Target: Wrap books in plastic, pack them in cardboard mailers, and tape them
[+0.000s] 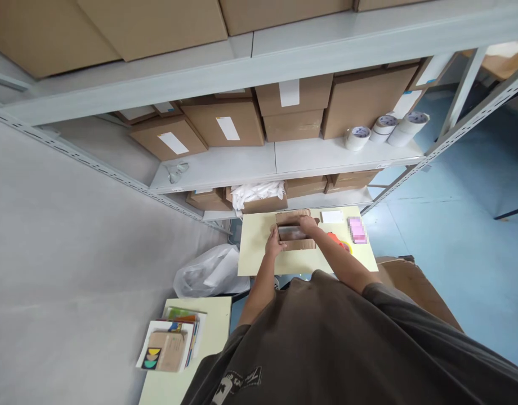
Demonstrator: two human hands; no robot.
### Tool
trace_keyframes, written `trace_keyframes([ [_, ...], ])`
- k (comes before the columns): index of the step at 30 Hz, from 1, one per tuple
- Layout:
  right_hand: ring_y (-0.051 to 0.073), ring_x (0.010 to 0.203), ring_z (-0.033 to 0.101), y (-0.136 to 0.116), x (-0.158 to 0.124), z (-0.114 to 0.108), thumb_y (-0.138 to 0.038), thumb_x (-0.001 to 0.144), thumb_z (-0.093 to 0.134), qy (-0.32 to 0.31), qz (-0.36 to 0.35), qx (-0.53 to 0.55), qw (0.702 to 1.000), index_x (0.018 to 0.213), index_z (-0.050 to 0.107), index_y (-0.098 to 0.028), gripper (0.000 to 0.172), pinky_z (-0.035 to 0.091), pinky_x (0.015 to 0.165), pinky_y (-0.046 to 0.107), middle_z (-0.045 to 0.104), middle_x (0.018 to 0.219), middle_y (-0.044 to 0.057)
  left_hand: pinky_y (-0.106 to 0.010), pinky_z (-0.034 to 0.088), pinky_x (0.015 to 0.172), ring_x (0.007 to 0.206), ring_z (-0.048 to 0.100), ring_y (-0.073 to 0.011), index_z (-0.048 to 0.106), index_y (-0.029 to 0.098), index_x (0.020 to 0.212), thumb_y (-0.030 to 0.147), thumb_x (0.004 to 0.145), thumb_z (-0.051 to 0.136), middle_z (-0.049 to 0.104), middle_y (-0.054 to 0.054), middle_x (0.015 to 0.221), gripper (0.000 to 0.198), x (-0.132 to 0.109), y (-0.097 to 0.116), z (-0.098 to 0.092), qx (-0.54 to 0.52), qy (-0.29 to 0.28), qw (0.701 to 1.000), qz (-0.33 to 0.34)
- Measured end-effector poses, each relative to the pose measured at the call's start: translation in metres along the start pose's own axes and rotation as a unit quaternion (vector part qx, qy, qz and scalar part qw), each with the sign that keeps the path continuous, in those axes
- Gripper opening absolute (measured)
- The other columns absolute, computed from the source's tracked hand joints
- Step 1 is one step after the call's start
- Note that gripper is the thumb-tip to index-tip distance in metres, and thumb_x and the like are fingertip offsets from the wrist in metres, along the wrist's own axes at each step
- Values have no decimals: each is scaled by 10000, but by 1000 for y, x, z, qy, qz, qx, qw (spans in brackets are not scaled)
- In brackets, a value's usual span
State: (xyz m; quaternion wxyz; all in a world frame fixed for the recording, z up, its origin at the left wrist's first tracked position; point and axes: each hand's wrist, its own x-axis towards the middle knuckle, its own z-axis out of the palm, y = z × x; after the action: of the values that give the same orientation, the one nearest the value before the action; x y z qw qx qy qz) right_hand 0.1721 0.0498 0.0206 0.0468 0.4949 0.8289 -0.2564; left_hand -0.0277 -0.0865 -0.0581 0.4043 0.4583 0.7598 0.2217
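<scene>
A small open cardboard box (299, 245) lies on the pale yellow table with its flaps spread. Something grey and shiny, perhaps plastic-wrapped, shows inside; its kind cannot be made out. My left hand (275, 245) grips the box's left end, thumb toward the near flap. At the far right corner, my right hand (308, 225) is closed on the box's edge, its fingertips partly hidden. A white card or small flat box (332, 216) lies to the right of the box. Nearer me, a red item (334, 238) and a yellow ring-shaped item (347, 247) are partly covered by my right forearm.
A pink stack (357, 230) sits on the table's (254, 247) right side. Behind stands a metal shelf (242, 163) with cartons and white tape rolls (357, 138). A plastic bag (208, 271) and a side table with booklets (168, 350) are at left; a large carton (411, 287) is at right.
</scene>
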Motion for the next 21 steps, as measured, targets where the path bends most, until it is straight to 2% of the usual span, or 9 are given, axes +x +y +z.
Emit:
trace_keyframes([
  [4,346,1322,651,11,-14,10,-183,928,618,78,18,13,997,1476,663,-160,551,512,1117,450,687,1477,200,-468,284,1337,1665,280,-395,411,209,1687,341,633,1019,271,-205,1805,1223,0,-4,1,-16,28,999,-6],
  [6,335,1374,610,27,-25,19,-178,934,591,146,22,54,988,1477,659,-162,548,494,1162,448,666,1504,181,-467,319,1326,1664,288,-380,306,236,1731,314,629,1018,242,-195,1816,1314,-1,-6,4,-50,58,997,-20],
  [8,336,1406,584,48,-36,29,-217,950,573,207,50,105,971,1496,636,-158,553,495,1177,453,645,1519,180,-463,406,1278,1625,385,-357,126,266,1772,296,658,1000,285,-205,1797,1416,-2,-10,6,-126,87,987,-57],
  [10,342,1423,578,71,-48,40,-287,968,566,247,107,162,949,1541,591,-168,585,503,1179,471,623,1537,183,-447,495,1204,1543,515,-336,10,270,1778,311,746,946,368,-227,1754,1394,-3,-14,6,-220,96,966,-95],
  [11,344,1421,586,81,-53,45,-322,967,574,253,136,194,938,1565,567,-178,615,508,1178,480,617,1547,179,-434,519,1177,1506,559,-325,10,262,1778,324,791,912,407,-233,1731,1339,-3,-15,6,-258,91,957,-100],
  [14,351,1382,636,102,-68,57,-425,953,615,224,193,295,908,1622,512,-209,710,530,1157,502,614,1569,168,-410,488,1211,1509,560,-290,130,252,1773,368,850,857,491,-195,1687,1181,-2,-18,1,-304,30,952,-34],
  [16,348,1389,640,104,-75,59,-490,954,625,187,201,356,894,1649,485,-225,757,543,1137,497,618,1574,165,-431,426,1267,1559,499,-293,184,269,1767,395,814,895,492,-164,1695,1195,-1,-17,-2,-276,-29,960,20],
  [19,317,1437,612,93,-82,56,-564,960,636,121,175,408,888,1665,475,-268,782,543,1130,456,630,1573,145,-454,313,1330,1660,317,-334,202,281,1769,423,676,1000,288,-159,1807,1361,-1,-11,-3,-168,-92,979,72],
  [21,312,1443,606,80,-85,50,-597,955,661,67,146,406,900,1648,501,-300,771,539,1127,455,644,1562,130,-456,265,1347,1695,192,-359,228,278,1766,429,591,1040,103,-156,1850,1436,-2,-8,-3,-85,-112,985,99],
])
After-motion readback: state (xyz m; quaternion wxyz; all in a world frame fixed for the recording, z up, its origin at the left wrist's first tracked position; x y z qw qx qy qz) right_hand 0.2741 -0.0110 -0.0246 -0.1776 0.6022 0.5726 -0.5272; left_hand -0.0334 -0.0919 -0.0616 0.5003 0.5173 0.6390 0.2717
